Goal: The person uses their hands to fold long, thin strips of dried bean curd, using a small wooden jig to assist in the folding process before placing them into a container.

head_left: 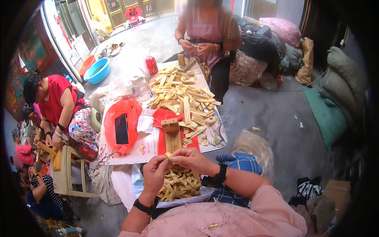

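Between the fingertips of both hands I pinch a small folded, pale-yellow strip (pixel 169 156), which looks like tofu skin. My left hand (pixel 154 172) is closed on its left side, and my right hand (pixel 192 160) closes on it from the right. Just below them, a heap of small twisted yellow pieces (pixel 179 185) fills a white bag (pixel 205 193) at my lap. Right beyond my fingers a wooden board with an upright block (pixel 170 125) lies on a red cloth (pixel 162 147). Flat yellow strips (pixel 185 96) are piled on the table past it.
On the table (pixel 130 158) are a red plastic bag (pixel 136 144) with a dark phone (pixel 121 129), a clear jar (pixel 141 87) and a red can (pixel 151 65). A person (pixel 203 33) sits across, another (pixel 59 102) at left. Stuffed sacks (pixel 256 47) stand at far right.
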`<action>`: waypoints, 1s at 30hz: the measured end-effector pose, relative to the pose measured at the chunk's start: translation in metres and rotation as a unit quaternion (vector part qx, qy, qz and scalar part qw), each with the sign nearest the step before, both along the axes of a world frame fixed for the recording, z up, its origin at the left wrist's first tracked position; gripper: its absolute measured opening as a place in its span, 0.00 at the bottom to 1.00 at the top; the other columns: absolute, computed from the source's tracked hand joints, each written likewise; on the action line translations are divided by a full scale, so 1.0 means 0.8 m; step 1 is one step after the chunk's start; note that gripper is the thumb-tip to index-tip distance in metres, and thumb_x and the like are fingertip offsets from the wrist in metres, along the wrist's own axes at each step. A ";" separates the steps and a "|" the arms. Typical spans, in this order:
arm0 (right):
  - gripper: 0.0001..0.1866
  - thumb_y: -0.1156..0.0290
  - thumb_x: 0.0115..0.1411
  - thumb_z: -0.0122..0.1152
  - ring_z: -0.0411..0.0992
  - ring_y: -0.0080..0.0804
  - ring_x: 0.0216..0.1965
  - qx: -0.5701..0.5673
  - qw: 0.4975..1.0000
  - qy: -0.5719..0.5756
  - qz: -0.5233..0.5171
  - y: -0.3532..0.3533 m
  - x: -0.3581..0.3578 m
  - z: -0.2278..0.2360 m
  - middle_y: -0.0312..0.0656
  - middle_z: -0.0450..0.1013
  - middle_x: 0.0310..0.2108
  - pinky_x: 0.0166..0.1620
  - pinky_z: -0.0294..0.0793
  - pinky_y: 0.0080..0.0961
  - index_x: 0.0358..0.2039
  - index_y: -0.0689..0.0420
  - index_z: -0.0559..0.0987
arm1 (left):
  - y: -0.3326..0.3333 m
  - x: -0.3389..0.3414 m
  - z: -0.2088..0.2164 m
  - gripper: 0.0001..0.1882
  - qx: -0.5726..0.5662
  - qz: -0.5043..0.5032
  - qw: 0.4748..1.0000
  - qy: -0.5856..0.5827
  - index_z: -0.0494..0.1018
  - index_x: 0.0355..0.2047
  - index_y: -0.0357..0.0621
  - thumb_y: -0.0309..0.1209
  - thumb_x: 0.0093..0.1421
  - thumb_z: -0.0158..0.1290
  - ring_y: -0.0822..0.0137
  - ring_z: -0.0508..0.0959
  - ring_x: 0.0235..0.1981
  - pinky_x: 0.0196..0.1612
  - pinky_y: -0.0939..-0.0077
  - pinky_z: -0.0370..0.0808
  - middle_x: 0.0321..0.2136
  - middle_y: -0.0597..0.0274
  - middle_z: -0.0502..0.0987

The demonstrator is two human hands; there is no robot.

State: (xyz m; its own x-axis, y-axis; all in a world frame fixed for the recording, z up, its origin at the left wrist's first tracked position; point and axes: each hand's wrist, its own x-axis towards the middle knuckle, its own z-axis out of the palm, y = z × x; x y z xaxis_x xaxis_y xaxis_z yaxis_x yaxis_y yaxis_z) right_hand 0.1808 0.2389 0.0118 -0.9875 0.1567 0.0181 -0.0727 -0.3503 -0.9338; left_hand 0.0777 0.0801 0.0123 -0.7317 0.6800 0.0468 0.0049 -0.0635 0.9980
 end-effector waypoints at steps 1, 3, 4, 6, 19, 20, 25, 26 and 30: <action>0.11 0.62 0.66 0.55 0.63 0.10 0.24 -0.022 0.999 -0.032 0.010 0.005 0.001 0.007 0.28 0.73 0.27 0.25 0.60 0.10 0.37 0.57 0.77 | 0.000 -0.004 0.005 0.05 -0.003 0.000 1.000 -0.010 0.76 0.37 0.34 0.22 0.62 0.53 0.77 0.77 0.29 0.35 0.84 0.74 0.28 0.65 0.79; 0.10 0.63 0.66 0.55 0.63 0.10 0.23 -0.025 0.999 -0.039 -0.007 0.015 0.004 0.008 0.28 0.73 0.27 0.25 0.59 0.10 0.36 0.57 0.77 | -0.008 -0.006 0.018 0.04 -0.022 0.000 1.000 0.009 0.77 0.35 0.34 0.21 0.62 0.53 0.77 0.77 0.28 0.34 0.83 0.74 0.27 0.65 0.79; 0.09 0.64 0.66 0.56 0.62 0.10 0.23 -0.012 0.999 -0.034 -0.021 0.030 0.001 0.014 0.28 0.72 0.27 0.24 0.59 0.10 0.36 0.57 0.77 | -0.009 -0.014 0.024 0.04 -0.025 0.004 0.999 0.035 0.77 0.35 0.34 0.22 0.61 0.53 0.75 0.77 0.29 0.35 0.82 0.74 0.28 0.64 0.79; 0.08 0.65 0.65 0.56 0.61 0.09 0.22 0.001 0.999 -0.026 -0.031 0.036 -0.006 0.012 0.28 0.72 0.26 0.23 0.58 0.10 0.36 0.56 0.76 | -0.022 -0.025 0.035 0.06 -0.048 0.016 0.991 0.122 0.76 0.36 0.35 0.24 0.60 0.55 0.72 0.77 0.30 0.36 0.80 0.73 0.30 0.62 0.78; 0.06 0.68 0.64 0.58 0.62 0.09 0.23 -0.009 0.998 -0.064 0.005 0.004 -0.008 0.010 0.27 0.71 0.26 0.24 0.58 0.10 0.34 0.57 0.75 | 0.005 0.009 0.031 0.17 -0.217 -0.063 0.886 0.406 0.70 0.47 0.42 0.22 0.55 0.54 0.48 0.75 0.39 0.40 0.60 0.73 0.38 0.50 0.73; 0.07 0.68 0.64 0.58 0.63 0.10 0.24 -0.006 0.998 -0.061 0.008 0.005 -0.010 0.000 0.28 0.71 0.27 0.25 0.60 0.10 0.34 0.58 0.75 | 0.006 0.008 0.027 0.16 -0.223 -0.075 0.885 0.401 0.69 0.46 0.43 0.21 0.56 0.52 0.48 0.75 0.37 0.39 0.59 0.72 0.36 0.51 0.73; 0.09 0.66 0.64 0.58 0.63 0.11 0.27 0.072 0.993 -0.072 0.054 0.013 -0.013 -0.022 0.27 0.70 0.26 0.28 0.63 0.12 0.32 0.59 0.76 | -0.002 -0.015 0.020 0.08 -0.257 -0.085 0.817 0.510 0.70 0.36 0.46 0.25 0.55 0.52 0.54 0.75 0.32 0.33 0.62 0.72 0.31 0.57 0.70; 0.10 0.66 0.64 0.59 0.62 0.11 0.26 0.083 0.992 -0.081 0.058 0.012 -0.013 -0.020 0.27 0.69 0.24 0.27 0.62 0.13 0.31 0.59 0.76 | -0.004 -0.022 0.016 0.05 -0.252 -0.088 0.803 0.533 0.69 0.33 0.46 0.27 0.55 0.52 0.55 0.75 0.31 0.32 0.63 0.72 0.30 0.57 0.70; 0.10 0.66 0.64 0.57 0.62 0.11 0.24 0.169 0.983 -0.023 0.063 0.007 -0.012 -0.015 0.26 0.68 0.23 0.26 0.61 0.13 0.31 0.59 0.77 | -0.009 -0.049 0.004 0.05 -0.191 -0.071 0.738 0.644 0.68 0.28 0.49 0.31 0.54 0.53 0.59 0.73 0.26 0.29 0.66 0.70 0.26 0.61 0.69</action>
State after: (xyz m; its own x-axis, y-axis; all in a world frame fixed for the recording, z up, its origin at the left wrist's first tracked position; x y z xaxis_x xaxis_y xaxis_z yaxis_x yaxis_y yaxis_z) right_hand 0.1709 0.2442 0.0000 -0.9996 0.0263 0.0032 -0.0038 -0.0232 -0.9997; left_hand 0.0382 0.0729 0.0157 -0.1674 0.8890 0.4263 0.9846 0.1291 0.1176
